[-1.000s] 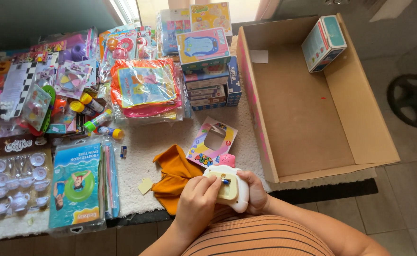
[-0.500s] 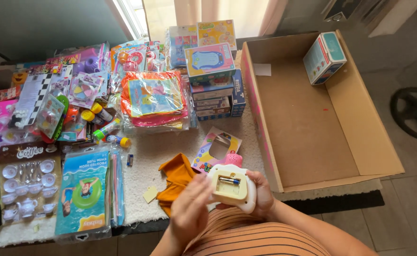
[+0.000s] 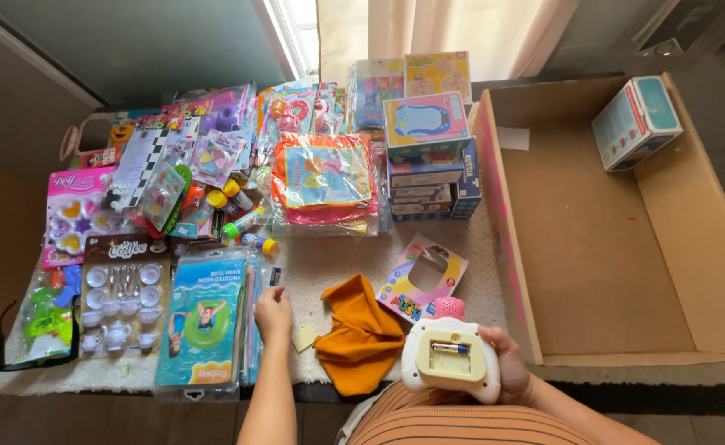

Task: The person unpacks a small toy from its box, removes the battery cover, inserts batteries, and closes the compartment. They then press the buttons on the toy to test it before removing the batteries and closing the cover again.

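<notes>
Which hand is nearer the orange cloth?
Left. The left hand rests on the mat just to the left of the orange cloth, near a small yellow scrap. The right hand holds the white toy farther off, to the cloth's right.

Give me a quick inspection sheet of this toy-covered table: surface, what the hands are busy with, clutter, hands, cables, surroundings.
Surface: white fuzzy cloth over the table, mostly covered.
Things in hand: white toy device, back up, battery bay open with one battery showing.
Clutter: orange cloth, torn pink window card, stacked toy boxes, packaged tea set, swim-ring pack.
Hands: right hand holds the device; left hand reaches to the cloth by the swim-ring pack, fingers curled; whether it holds anything cannot be told.
Cables: nothing seen.
Surroundings: open cardboard box at the right with one small carton inside; curtained window behind.
</notes>
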